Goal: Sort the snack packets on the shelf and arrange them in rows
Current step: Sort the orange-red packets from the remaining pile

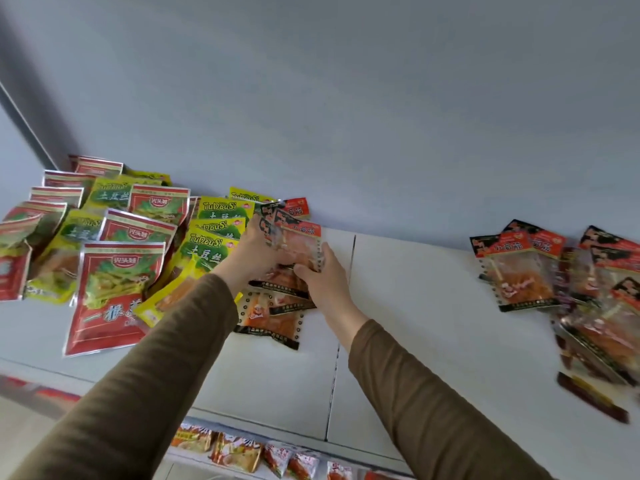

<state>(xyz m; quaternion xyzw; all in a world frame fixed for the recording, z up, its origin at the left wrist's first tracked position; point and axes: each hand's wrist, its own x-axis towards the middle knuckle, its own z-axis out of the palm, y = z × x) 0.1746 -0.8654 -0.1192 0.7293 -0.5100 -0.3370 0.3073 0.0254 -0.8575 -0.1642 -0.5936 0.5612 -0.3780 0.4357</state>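
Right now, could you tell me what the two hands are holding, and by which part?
Both hands hold a clear orange snack packet upright: the left hand grips its left edge, the right hand its lower right corner.

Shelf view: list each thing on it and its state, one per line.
Left hand: grips the held packets from the left.
Right hand: grips the same packets from the right.
Held packets: raised, tilted above the middle row.
Middle row packets: flat, overlapping, under the hands.
Yellow packets: overlapped in a row.
Red packets: overlapped, front one lying flat.
Right pile: loose, unsorted.
Shelf: bare between the groups.
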